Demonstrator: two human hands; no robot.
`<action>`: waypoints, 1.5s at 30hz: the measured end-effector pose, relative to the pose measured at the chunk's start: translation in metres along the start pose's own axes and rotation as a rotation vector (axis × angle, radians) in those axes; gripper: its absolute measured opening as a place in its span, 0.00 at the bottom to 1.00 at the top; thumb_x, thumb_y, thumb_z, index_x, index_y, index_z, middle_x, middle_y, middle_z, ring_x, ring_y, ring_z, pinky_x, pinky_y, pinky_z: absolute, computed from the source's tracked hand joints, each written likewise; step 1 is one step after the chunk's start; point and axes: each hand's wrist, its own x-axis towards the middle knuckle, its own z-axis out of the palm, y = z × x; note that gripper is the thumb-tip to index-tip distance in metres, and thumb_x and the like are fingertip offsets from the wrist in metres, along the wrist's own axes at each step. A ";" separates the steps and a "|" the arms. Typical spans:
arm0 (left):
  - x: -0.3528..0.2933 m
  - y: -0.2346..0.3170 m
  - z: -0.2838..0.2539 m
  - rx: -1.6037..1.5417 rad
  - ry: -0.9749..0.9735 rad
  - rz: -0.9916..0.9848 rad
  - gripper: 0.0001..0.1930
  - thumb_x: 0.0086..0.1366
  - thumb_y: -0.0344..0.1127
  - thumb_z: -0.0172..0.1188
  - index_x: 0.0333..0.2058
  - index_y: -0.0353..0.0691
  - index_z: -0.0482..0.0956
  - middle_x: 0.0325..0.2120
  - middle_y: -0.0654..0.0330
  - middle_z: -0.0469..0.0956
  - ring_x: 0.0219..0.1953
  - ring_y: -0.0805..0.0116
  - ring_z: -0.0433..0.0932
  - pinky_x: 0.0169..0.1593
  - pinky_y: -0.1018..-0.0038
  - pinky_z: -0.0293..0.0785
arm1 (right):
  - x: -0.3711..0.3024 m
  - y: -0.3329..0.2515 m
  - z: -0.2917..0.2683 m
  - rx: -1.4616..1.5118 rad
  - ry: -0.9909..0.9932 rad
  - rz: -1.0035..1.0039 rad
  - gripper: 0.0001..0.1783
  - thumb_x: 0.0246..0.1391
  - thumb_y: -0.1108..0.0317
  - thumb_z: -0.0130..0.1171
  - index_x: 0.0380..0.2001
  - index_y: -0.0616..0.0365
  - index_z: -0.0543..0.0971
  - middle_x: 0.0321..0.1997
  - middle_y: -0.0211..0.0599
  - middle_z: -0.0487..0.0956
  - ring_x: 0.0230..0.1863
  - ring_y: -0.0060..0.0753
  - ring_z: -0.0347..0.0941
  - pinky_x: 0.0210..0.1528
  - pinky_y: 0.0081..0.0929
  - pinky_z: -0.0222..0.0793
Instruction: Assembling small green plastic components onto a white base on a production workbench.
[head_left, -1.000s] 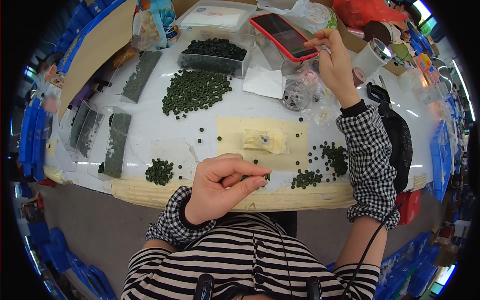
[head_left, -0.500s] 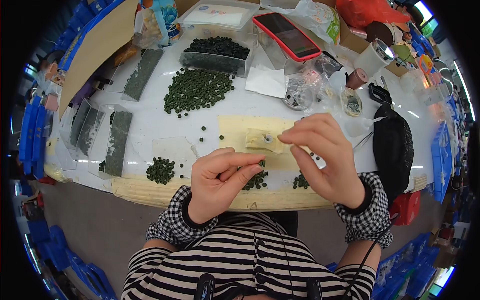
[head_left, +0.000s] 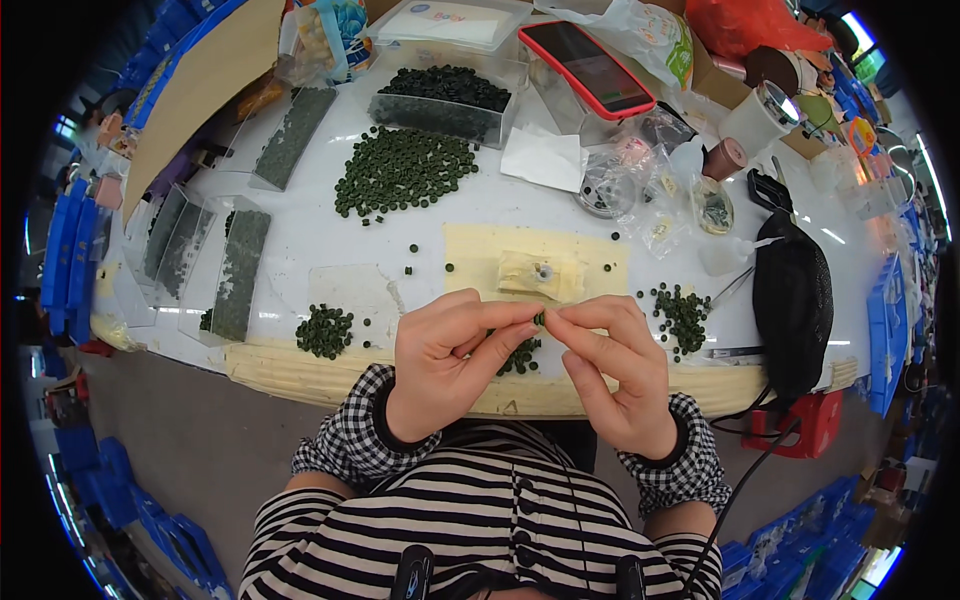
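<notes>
My left hand (head_left: 440, 365) is closed, thumb and forefinger pinching a small dark green round piece (head_left: 540, 319). From the other side, my right hand (head_left: 630, 385) meets it with a fingertip; its thumb hangs apart from the forefinger. Just beyond both hands, a block wrapped in yellowish tape (head_left: 515, 277) with a small grey fitting on top sits on a yellow sheet (head_left: 470, 240). Partly hidden under my hands is a small heap of green pieces (head_left: 522, 358). Other heaps lie left (head_left: 325, 332) and right (head_left: 682, 318).
A large spread of green pieces (head_left: 400, 172) lies in front of a clear bin (head_left: 440, 105). Clear trays (head_left: 240, 275) stand at left. Farther back are a white tissue (head_left: 543, 158) and a red-cased phone (head_left: 588, 70). A black mesh pouch (head_left: 790, 300) lies at right.
My right hand has come left and nearer, from beside the taped block to my left fingertips. The heap at right is now uncovered. My left hand keeps its pinch.
</notes>
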 end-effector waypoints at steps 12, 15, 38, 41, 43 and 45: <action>-0.003 -0.006 0.003 -0.043 0.002 -0.010 0.11 0.54 0.22 0.65 0.38 0.39 0.84 0.13 0.68 0.60 0.16 0.80 0.56 0.20 0.80 0.51 | -0.004 0.002 0.009 0.045 0.035 0.005 0.20 0.45 0.83 0.58 0.45 0.63 0.80 0.41 0.40 0.78 0.40 0.40 0.72 0.43 0.30 0.67; -0.003 -0.005 0.003 -0.053 0.008 -0.023 0.11 0.54 0.22 0.65 0.38 0.39 0.84 0.13 0.68 0.60 0.16 0.80 0.56 0.20 0.80 0.52 | -0.005 0.001 0.010 0.045 0.037 0.028 0.20 0.45 0.83 0.58 0.45 0.62 0.80 0.41 0.41 0.77 0.40 0.39 0.72 0.42 0.29 0.67; -0.005 -0.023 -0.007 -0.817 -0.033 -0.657 0.10 0.65 0.31 0.59 0.42 0.34 0.81 0.16 0.76 0.65 0.18 0.86 0.53 0.22 0.85 0.50 | 0.035 0.027 0.015 -0.508 0.178 -0.040 0.10 0.42 0.73 0.65 0.32 0.57 0.79 0.29 0.32 0.74 0.35 0.37 0.69 0.36 0.32 0.64; -0.006 -0.025 -0.008 -0.901 -0.039 -0.708 0.10 0.65 0.32 0.58 0.43 0.34 0.80 0.17 0.75 0.65 0.18 0.86 0.53 0.21 0.85 0.50 | 0.039 0.030 0.021 -0.545 0.115 -0.027 0.10 0.42 0.73 0.65 0.32 0.56 0.79 0.30 0.32 0.74 0.36 0.37 0.68 0.36 0.32 0.63; -0.007 -0.027 -0.008 -0.951 -0.052 -0.713 0.11 0.66 0.32 0.57 0.44 0.34 0.80 0.18 0.75 0.65 0.18 0.86 0.53 0.21 0.85 0.50 | 0.038 0.030 0.022 -0.548 0.106 -0.029 0.10 0.42 0.73 0.65 0.32 0.57 0.79 0.29 0.32 0.74 0.35 0.37 0.68 0.35 0.32 0.64; -0.008 -0.030 -0.010 -1.006 -0.070 -0.700 0.11 0.66 0.32 0.57 0.44 0.34 0.79 0.18 0.75 0.65 0.18 0.85 0.53 0.21 0.85 0.50 | 0.039 0.028 0.021 -0.542 0.152 -0.055 0.10 0.42 0.74 0.65 0.31 0.57 0.79 0.30 0.32 0.74 0.34 0.38 0.69 0.35 0.31 0.65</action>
